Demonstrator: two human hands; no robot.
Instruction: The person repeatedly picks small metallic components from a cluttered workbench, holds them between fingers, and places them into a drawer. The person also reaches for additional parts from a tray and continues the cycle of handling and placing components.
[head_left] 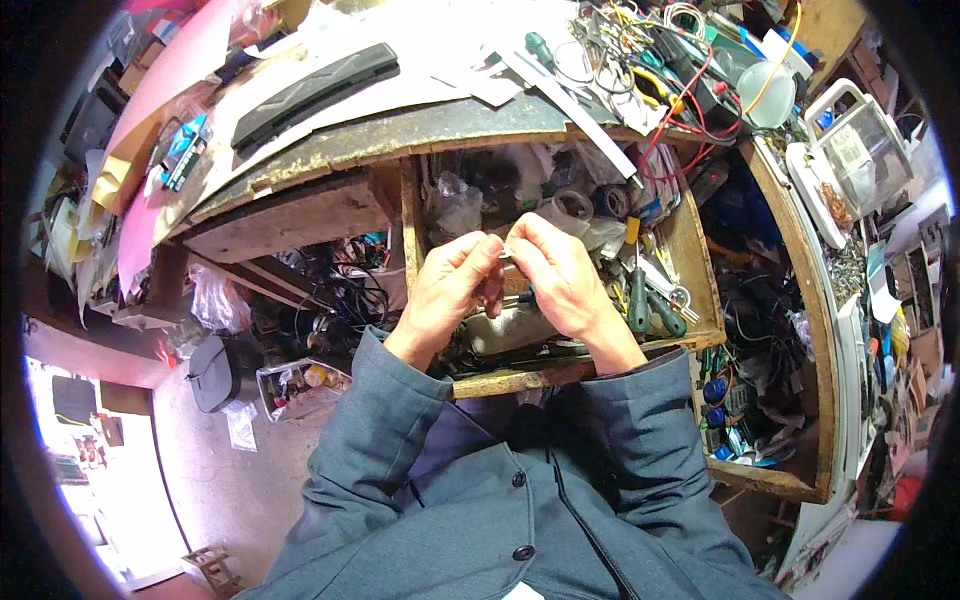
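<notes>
Both my hands are held close together above an open wooden drawer [530, 380]. My left hand [442, 295] is closed, thumb and fingers pinched together. Facing it, my right hand [562, 278] is pinched too, its fingertips almost meeting the left ones. Something small and pale shows between the fingertips, too small to name. Below and around the hands the drawer holds a clear plastic bag [455, 205], a roll of tape [572, 206] and two green-handled screwdrivers, one [638, 300] upright in view and one [666, 314] slanted beside it.
On the bench [460, 122] beyond lie a long black plastic piece [315, 97], tangled wires [610, 50] and a translucent tub [768, 95]. Another cluttered drawer [825, 400] stands open at right. A box of oddments [300, 388] and a black case [213, 373] are at lower left.
</notes>
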